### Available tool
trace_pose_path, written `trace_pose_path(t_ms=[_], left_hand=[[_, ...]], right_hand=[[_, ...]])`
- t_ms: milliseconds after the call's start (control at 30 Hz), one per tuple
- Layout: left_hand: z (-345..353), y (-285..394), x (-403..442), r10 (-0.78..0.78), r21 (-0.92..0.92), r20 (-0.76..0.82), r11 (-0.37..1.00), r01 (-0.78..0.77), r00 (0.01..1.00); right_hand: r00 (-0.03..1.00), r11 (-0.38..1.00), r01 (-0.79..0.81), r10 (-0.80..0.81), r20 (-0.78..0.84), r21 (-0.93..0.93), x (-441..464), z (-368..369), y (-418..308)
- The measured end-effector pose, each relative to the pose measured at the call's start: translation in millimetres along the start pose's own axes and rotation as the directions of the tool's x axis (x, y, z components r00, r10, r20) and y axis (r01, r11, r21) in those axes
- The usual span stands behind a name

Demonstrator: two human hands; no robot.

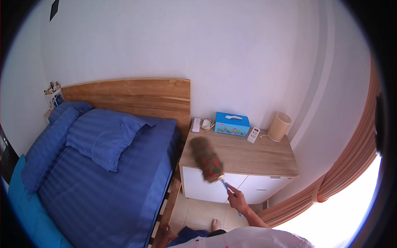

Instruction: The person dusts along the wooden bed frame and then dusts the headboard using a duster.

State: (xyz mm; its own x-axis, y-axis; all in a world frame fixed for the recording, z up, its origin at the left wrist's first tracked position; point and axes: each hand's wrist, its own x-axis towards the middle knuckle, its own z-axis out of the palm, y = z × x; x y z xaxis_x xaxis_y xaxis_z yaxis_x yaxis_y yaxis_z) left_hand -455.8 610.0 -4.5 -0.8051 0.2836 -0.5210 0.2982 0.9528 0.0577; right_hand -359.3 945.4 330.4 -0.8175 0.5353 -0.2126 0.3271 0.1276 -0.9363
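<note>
My right hand (237, 199) is closed round the blue handle of a duster (206, 160). The duster's fluffy red and green head is blurred and hangs over the front left part of the wooden-topped cabinet (256, 155); whether it touches the top cannot be told. My left hand (167, 235) is low in the view, beside the wooden bed frame (170, 206) and near a dark blue cloth (188, 236). Its fingers are too small and dark to make out. On the cabinet stand a blue tissue box (231, 124), two power strips (253, 135), a white charger (206, 124) and a beige lamp (279, 127).
A bed with blue sheets (103, 186), pillows (105, 134) and a wooden headboard (132, 97) fills the left side. Pink curtains (347, 165) hang at the right by a bright window. My bare foot (216, 225) is on the tiled floor (200, 211).
</note>
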Motion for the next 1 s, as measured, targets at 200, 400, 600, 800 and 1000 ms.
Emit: trace_pose_path(t_ms=[200, 400, 600, 800, 1000], left_hand=[[-19.2, -7.2, 5.7, 0.284, -0.125, 0.299, 0.958, -0.258, 0.911], [40.9, -36.4, 31.8, 0.417, -0.371, 0.159, 0.865, -0.337, 0.895], [33.0, -40.3, 41.6, 0.398, -0.019, -0.029, 0.917, -0.399, 0.917], [-51.8, -16.9, 73.2, 0.235, -0.343, -0.096, 0.905, -0.254, 0.967], [-230.3, 42.6, 75.8, 0.138, -0.769, -0.186, 0.596, -0.232, 0.973]], right_hand=[[0.98, 0.981, 0.066, -0.099, -0.174, -0.185, 15.4, 12.4, 50.4], [0.979, 0.969, -0.152, 0.12, 0.167, 0.193, -8.4, 8.1, -15.5], [0.991, 0.955, -0.132, 0.13, 0.027, 0.267, 23.1, 7.2, -5.8], [0.993, 0.977, 0.101, -0.109, 0.034, 0.186, 90.9, -28.4, -50.4], [0.898, 0.89, 0.437, -0.44, 0.01, -0.126, 196.4, -51.5, -102.1]])
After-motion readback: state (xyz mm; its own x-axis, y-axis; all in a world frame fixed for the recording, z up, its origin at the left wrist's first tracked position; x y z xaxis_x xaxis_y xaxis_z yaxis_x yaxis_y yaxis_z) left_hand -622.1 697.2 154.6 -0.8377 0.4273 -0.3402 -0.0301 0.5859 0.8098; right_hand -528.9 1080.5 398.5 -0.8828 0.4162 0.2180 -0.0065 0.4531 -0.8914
